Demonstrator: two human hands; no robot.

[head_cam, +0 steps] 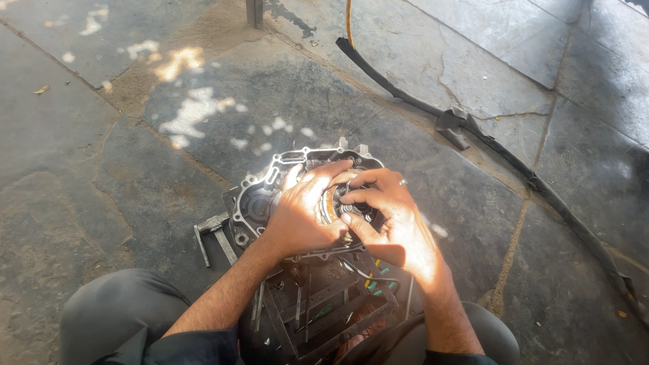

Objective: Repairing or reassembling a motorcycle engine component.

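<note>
Looking down through the head camera, I saw both hands together over a metal engine casing (260, 196) that sat on a metal frame stand (318, 311) on the stone floor (101, 169). My left hand (301, 216) lay cupped across a round metal part (329, 205) in the casing, fingers curled over it. My right hand (392, 216) pinched at the same part's centre with fingertips, a ring on one finger. A black rubber strip (473, 128) lay well apart.
</note>
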